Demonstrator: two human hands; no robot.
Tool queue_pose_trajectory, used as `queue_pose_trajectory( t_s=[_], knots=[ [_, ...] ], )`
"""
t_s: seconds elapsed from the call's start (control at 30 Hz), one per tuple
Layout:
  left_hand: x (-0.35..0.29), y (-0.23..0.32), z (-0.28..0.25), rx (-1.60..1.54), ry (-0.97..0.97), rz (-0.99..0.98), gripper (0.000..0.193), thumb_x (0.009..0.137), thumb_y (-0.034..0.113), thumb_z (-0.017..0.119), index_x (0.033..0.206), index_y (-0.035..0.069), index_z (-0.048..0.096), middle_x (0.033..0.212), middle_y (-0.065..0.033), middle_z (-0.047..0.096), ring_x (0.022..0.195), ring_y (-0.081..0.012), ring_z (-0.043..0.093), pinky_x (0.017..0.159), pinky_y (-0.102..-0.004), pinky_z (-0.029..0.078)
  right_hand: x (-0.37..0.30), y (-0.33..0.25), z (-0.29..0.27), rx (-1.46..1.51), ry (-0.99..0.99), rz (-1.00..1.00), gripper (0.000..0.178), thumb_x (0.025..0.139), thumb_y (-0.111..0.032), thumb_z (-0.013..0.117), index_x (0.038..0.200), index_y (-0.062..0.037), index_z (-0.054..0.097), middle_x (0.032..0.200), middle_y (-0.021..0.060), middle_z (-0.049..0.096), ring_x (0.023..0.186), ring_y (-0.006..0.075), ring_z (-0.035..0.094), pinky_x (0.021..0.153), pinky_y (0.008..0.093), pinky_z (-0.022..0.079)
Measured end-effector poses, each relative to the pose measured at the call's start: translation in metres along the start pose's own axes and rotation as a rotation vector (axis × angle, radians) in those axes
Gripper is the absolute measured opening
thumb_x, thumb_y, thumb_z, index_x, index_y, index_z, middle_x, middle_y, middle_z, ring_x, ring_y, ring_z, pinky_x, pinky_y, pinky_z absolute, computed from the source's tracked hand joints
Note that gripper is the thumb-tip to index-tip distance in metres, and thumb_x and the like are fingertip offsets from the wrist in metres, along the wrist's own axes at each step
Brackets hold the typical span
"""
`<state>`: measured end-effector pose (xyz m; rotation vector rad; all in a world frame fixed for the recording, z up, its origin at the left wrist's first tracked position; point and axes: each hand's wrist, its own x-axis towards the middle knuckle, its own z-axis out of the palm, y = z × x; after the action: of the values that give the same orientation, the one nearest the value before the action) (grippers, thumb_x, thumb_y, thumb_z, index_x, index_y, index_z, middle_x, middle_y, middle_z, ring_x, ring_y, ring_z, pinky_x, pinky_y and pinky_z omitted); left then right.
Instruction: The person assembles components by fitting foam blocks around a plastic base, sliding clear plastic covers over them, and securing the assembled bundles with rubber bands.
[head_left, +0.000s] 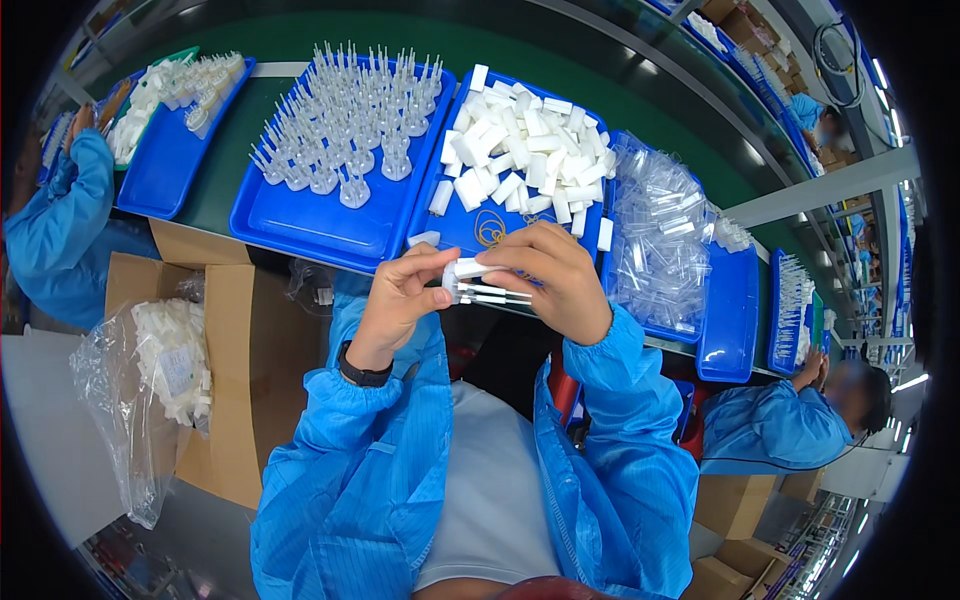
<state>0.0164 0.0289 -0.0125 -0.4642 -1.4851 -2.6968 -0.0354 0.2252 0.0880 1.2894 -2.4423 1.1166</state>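
Observation:
In front of my chest, my left hand (405, 300) pinches the round clear-white base (450, 283) of a small pronged plastic part. Its thin prongs (495, 294) point to the right. My right hand (552, 272) has its fingers closed on a white rectangular block (474, 267), which lies along the prongs and meets the base. Fingers hide part of the block, so how firmly it is seated cannot be seen. Just beyond my hands, a blue tray (432, 208) holds a heap of white blocks (535, 140) and some yellowish rubber bands (490, 228).
Left of that tray, a blue tray (330, 222) bears many upright pronged parts (350, 115). To the right, clear plastic covers (660, 240) fill another tray (728, 335). A cardboard box (250, 370) with bagged white pieces (175, 360) stands at my left. Co-workers in blue (65, 225) sit on both sides.

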Motion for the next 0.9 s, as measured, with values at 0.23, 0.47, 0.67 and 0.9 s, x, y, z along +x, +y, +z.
queue_pose_trajectory(
  t_s=[0.23,0.47,0.67,0.9],
  knots=[
    [-0.006,0.003,-0.003,-0.28,0.249,-0.173,0.041,0.089,0.011,0.058,0.126,-0.001,0.048,0.121,-0.0145,0.054,0.103,-0.0247,0.06,0.082,-0.0321,0.056,0.001,0.05,-0.007,-0.078,0.091,0.198,0.027,0.081,-0.001,0.06,0.107,-0.0084,0.065,0.098,0.0114,0.059,0.092,0.0266,0.058,0.078,0.0324,0.047],
    [-0.009,0.004,-0.006,-0.323,0.231,-0.228,0.049,0.087,0.01,0.061,0.131,-0.001,0.043,0.123,-0.0146,0.053,0.105,-0.0212,0.059,0.085,-0.0293,0.055,0.014,0.099,0.019,-0.619,-0.036,0.077,0.032,0.074,-0.005,0.065,0.105,-0.0132,0.066,0.088,0.006,0.053,0.085,0.0238,0.052,0.073,0.0346,0.043],
    [-0.011,0.008,-0.007,-0.252,0.207,-0.253,0.055,0.084,0.009,0.066,0.133,-0.001,0.042,0.123,-0.013,0.054,0.104,-0.0197,0.059,0.083,-0.0284,0.055,0.019,0.104,0.016,-0.725,-0.109,-0.002,0.015,0.074,-0.008,0.065,0.089,-0.0072,0.065,0.09,0.0057,0.056,0.09,0.0229,0.052,0.075,0.0339,0.042],
    [-0.014,-0.003,-0.018,-0.237,0.263,-0.224,0.05,0.083,0.012,0.067,0.127,-0.001,0.049,0.127,-0.0163,0.051,0.095,-0.0217,0.064,0.078,-0.0288,0.057,0.011,0.063,-0.008,-0.321,0.021,0.136,0.017,0.073,-0.007,0.068,0.089,-0.0052,0.065,0.08,0.0085,0.064,0.081,0.0256,0.058,0.076,0.0342,0.046]
  ],
)
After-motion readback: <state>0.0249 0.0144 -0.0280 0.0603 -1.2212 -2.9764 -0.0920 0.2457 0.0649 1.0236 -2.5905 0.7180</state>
